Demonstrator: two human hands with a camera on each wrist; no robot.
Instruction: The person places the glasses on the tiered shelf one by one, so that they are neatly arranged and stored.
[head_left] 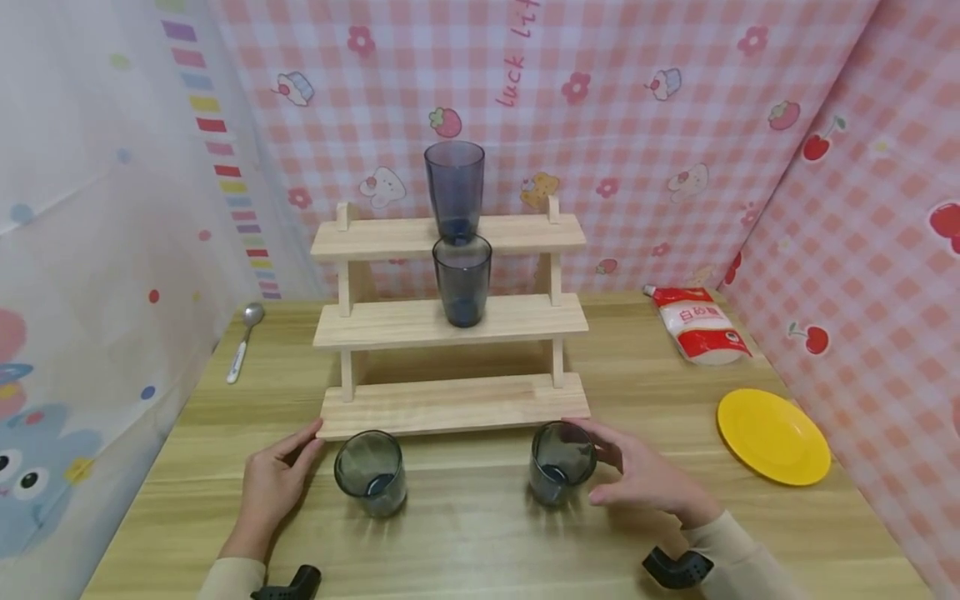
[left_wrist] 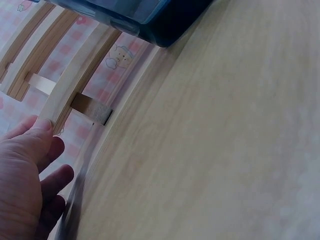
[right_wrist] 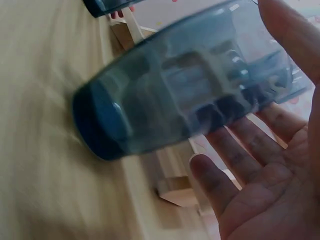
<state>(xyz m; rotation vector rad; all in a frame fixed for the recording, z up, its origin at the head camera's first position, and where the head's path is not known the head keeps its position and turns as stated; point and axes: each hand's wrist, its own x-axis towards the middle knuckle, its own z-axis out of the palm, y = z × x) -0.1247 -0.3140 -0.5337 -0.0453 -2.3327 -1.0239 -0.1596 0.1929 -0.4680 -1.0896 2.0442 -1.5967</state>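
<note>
My left hand (head_left: 276, 483) pinches the left front corner of the lowest board of a three-tier wooden display shelf (head_left: 457, 407); in the left wrist view its thumb (left_wrist: 42, 127) lies against the board's end. Beside the shelf's front right corner, my right hand (head_left: 648, 477) is spread around the far and right sides of a dark clear glass (head_left: 551, 483). Its fingers (right_wrist: 245, 155) look loose in the right wrist view; contact with the glass is unclear. A similar glass (head_left: 382, 492) stands upright on the table near the left hand.
One tall glass (head_left: 455, 192) stands on the top tier, another (head_left: 462, 287) on the middle tier. A yellow plate (head_left: 774, 437) and a red-and-white bag (head_left: 699, 325) lie at the right. At the far left is a spoon (head_left: 243, 342). Patterned cloth walls border the table.
</note>
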